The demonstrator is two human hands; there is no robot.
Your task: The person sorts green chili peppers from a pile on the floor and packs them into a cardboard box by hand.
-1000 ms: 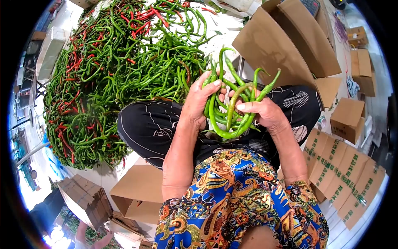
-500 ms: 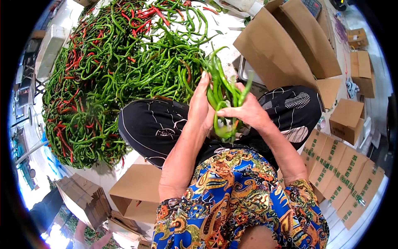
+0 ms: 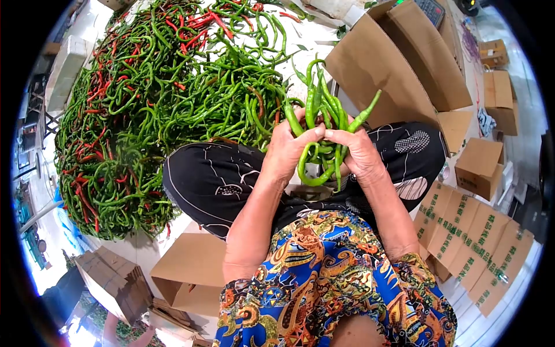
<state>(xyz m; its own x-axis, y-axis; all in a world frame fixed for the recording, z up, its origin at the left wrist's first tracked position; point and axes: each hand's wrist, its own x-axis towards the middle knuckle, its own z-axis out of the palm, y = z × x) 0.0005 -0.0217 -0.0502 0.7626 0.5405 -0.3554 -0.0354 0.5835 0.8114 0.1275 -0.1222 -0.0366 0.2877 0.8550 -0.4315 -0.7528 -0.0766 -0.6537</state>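
Observation:
A loose bunch of long green chili peppers is held between my two hands above my lap. My left hand wraps the bunch from its left side, thumb pressed over the peppers. From the other side my right hand grips it, and the two thumbs nearly meet in front. Pepper ends stick out above the hands, and some curl below them. My remaining fingers are mostly hidden behind the bunch. Just left of my left hand lies a big pile of green and red chili peppers.
A tall open cardboard box stands beyond my right hand. Printed flat cartons lie at the right, near a smaller box. Another open box sits at lower left, by stacked cardboard. Another person's arm shows at bottom left.
The hands have closed in on the bunch, and both thumbs now press over its front. The peppers have shifted from a tilted, blurred bundle to a more spread one, tips fanning upward.

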